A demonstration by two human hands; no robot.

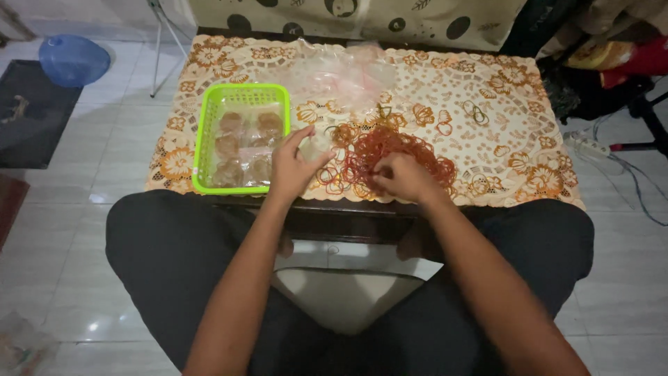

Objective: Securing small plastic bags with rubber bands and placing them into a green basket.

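My left hand (296, 163) grips a small clear plastic bag (316, 145) with something pale inside, just right of a green basket (206, 132). My right hand (402, 177) rests on a heap of red-orange rubber bands (390, 150) near the table's front edge, fingers curled into the bands. The basket holds several bagged brown round pieces (243, 146). Both hands are close together, a few centimetres apart.
A low table with an orange flowered lace cloth (501, 118) stands in front of my knees. A pile of clear plastic bags (341, 73) lies at the back. Loose rubber bands (474, 111) lie to the right. A blue basin (73, 59) sits on the floor, cables (626, 170) at right.
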